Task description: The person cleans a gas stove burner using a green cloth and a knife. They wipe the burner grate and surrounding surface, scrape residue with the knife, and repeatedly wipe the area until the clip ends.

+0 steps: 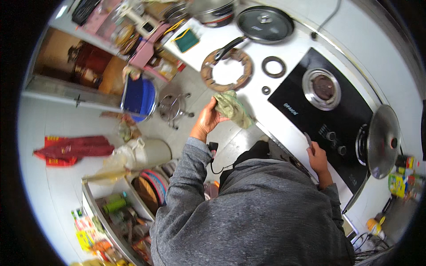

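My left hand [209, 118] holds a crumpled pale green cloth [234, 109] over the counter's front edge. At the front of the black glass gas hob [296, 96], my right hand [319, 161] grips a thin, flat grey tool [308, 139]; its exact kind is unclear. One burner [321, 88] of the hob is bare, without its ring support. On the white counter [256, 96] beside the hob lie a dark ring [273, 66], a much smaller ring [266, 90] and a large brown-stained ring [244, 83], probably a pan support.
A lidded frying pan [265, 25] stands behind the large ring, its handle reaching over it. At the hob's right end is a lidded wok [383, 143]. A blue swivel chair [139, 96], a lidded bin [153, 153] and an open cabinet [123, 186] occupy the left side.
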`<state>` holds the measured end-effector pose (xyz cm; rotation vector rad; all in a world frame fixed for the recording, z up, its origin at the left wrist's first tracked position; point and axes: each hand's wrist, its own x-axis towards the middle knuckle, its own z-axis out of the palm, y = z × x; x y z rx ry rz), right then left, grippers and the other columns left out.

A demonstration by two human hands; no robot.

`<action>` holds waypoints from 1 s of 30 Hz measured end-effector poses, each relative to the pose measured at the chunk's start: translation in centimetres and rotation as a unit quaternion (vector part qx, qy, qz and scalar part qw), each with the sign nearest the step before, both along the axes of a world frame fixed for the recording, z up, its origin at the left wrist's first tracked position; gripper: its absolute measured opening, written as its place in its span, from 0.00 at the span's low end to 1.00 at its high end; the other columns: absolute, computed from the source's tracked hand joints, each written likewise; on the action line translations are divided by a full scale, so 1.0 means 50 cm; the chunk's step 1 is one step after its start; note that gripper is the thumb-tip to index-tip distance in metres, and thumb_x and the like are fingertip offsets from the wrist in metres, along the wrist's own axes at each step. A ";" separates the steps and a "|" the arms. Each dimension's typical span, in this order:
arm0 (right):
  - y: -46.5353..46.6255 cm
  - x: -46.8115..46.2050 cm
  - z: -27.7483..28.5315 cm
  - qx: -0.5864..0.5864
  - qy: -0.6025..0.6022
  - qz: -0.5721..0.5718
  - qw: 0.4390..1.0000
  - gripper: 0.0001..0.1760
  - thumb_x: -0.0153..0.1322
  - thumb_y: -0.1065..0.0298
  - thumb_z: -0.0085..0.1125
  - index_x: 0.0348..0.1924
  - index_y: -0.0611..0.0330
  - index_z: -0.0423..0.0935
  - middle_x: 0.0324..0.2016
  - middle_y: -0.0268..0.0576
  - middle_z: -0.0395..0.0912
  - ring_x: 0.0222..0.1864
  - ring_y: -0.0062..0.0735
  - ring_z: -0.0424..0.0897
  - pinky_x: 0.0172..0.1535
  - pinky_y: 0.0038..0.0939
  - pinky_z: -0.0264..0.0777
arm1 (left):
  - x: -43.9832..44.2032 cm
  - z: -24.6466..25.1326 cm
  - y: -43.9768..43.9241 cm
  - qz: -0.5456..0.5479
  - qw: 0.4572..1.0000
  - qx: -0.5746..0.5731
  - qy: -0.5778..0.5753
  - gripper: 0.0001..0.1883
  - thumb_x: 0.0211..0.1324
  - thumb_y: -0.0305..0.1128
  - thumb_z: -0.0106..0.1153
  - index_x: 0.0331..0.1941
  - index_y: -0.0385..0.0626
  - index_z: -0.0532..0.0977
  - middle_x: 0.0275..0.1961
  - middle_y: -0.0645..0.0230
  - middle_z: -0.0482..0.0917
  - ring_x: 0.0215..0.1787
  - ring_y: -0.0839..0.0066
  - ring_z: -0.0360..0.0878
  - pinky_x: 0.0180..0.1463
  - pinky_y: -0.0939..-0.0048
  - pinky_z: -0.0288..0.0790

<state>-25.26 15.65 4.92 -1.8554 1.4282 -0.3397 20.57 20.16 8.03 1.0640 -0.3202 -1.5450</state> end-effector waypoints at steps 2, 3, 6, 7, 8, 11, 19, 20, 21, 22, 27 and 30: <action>0.004 -0.002 0.003 0.008 0.006 -0.019 1.000 0.12 0.70 0.67 0.55 0.46 0.57 0.71 0.33 0.54 0.78 0.36 0.56 0.79 0.38 0.44 0.71 | -0.047 0.015 -0.064 -0.057 0.998 0.024 -0.026 0.28 0.68 0.55 0.41 0.61 0.46 0.65 0.57 0.63 0.75 0.56 0.68 0.77 0.52 0.59 0.76; 0.007 -0.004 0.006 0.017 -0.006 -0.033 0.999 0.12 0.70 0.66 0.55 0.45 0.57 0.71 0.33 0.54 0.78 0.36 0.56 0.78 0.37 0.45 0.71 | -0.079 0.022 -0.098 -0.091 0.994 0.009 -0.065 0.28 0.68 0.54 0.41 0.61 0.46 0.64 0.57 0.64 0.75 0.56 0.69 0.76 0.52 0.60 0.76; 0.016 -0.010 0.009 -0.023 0.026 -0.059 0.998 0.12 0.68 0.66 0.56 0.42 0.60 0.70 0.29 0.54 0.78 0.34 0.57 0.78 0.35 0.46 0.70 | -0.174 0.042 -0.198 -0.184 0.969 -0.014 -0.165 0.29 0.67 0.55 0.43 0.64 0.50 0.61 0.59 0.67 0.72 0.58 0.69 0.74 0.55 0.60 0.74; 0.017 -0.011 0.009 -0.004 0.032 -0.076 0.997 0.13 0.68 0.65 0.57 0.43 0.59 0.70 0.28 0.53 0.78 0.34 0.57 0.78 0.35 0.46 0.69 | -0.208 0.045 -0.232 -0.204 0.957 -0.024 -0.207 0.29 0.67 0.55 0.44 0.64 0.50 0.60 0.59 0.66 0.71 0.58 0.70 0.74 0.56 0.59 0.73; 0.021 -0.012 0.010 -0.010 0.028 -0.092 0.995 0.13 0.68 0.65 0.57 0.44 0.59 0.70 0.28 0.52 0.77 0.33 0.57 0.78 0.35 0.46 0.69 | -0.239 0.045 -0.263 -0.218 0.949 -0.041 -0.223 0.28 0.68 0.54 0.45 0.64 0.49 0.60 0.59 0.65 0.71 0.57 0.70 0.74 0.56 0.59 0.73; 0.032 -0.017 0.009 -0.021 0.046 -0.131 0.990 0.14 0.68 0.64 0.57 0.45 0.58 0.70 0.27 0.52 0.77 0.33 0.57 0.77 0.35 0.46 0.68 | -0.338 0.018 -0.355 -0.195 0.952 -0.089 -0.220 0.29 0.65 0.45 0.53 0.64 0.43 0.59 0.58 0.56 0.69 0.60 0.63 0.70 0.56 0.58 0.71; 0.098 -0.046 0.016 0.033 0.106 -0.264 0.958 0.16 0.69 0.63 0.56 0.48 0.56 0.70 0.34 0.54 0.80 0.37 0.60 0.78 0.39 0.51 0.71 | -0.477 -0.155 -0.494 -0.320 0.581 -0.268 -0.699 0.41 0.56 0.40 0.60 0.67 0.31 0.52 0.68 0.47 0.57 0.72 0.48 0.49 0.72 0.55 0.48; 0.110 -0.048 0.015 0.041 0.105 -0.283 0.952 0.16 0.69 0.63 0.56 0.48 0.56 0.70 0.34 0.55 0.80 0.37 0.61 0.78 0.39 0.51 0.71 | -0.480 -0.170 -0.501 -0.282 0.567 -0.295 -0.716 0.41 0.57 0.40 0.60 0.67 0.31 0.52 0.68 0.47 0.57 0.72 0.48 0.49 0.73 0.53 0.47; 0.123 -0.047 0.013 0.044 0.096 -0.301 0.948 0.16 0.69 0.64 0.56 0.48 0.56 0.70 0.34 0.56 0.80 0.37 0.61 0.78 0.39 0.51 0.72 | -0.480 -0.182 -0.509 -0.280 0.548 -0.287 -0.735 0.40 0.58 0.41 0.59 0.67 0.31 0.52 0.69 0.47 0.57 0.72 0.49 0.48 0.73 0.52 0.45; 0.135 -0.045 0.011 0.036 0.089 -0.319 0.943 0.15 0.69 0.64 0.57 0.48 0.56 0.70 0.33 0.57 0.79 0.36 0.62 0.78 0.37 0.51 0.72 | -0.478 -0.188 -0.519 -0.278 0.538 -0.279 -0.745 0.39 0.59 0.42 0.58 0.67 0.33 0.52 0.70 0.49 0.56 0.73 0.51 0.48 0.73 0.50 0.44; 0.165 -0.036 -0.005 0.047 0.071 -0.326 0.942 0.15 0.69 0.65 0.57 0.47 0.56 0.70 0.33 0.57 0.79 0.36 0.61 0.78 0.38 0.51 0.72 | -0.458 -0.182 -0.549 -0.220 0.540 -0.345 -0.736 0.29 0.57 0.35 0.59 0.60 0.35 0.64 0.63 0.53 0.68 0.68 0.53 0.59 0.69 0.59 0.55; 0.154 -0.047 -0.005 0.025 0.074 -0.309 0.948 0.15 0.69 0.65 0.57 0.47 0.56 0.69 0.32 0.56 0.79 0.36 0.61 0.78 0.38 0.51 0.72 | -0.459 -0.168 -0.508 -0.189 0.573 -0.363 -0.711 0.21 0.52 0.28 0.60 0.51 0.35 0.71 0.51 0.52 0.77 0.59 0.51 0.68 0.62 0.60 0.64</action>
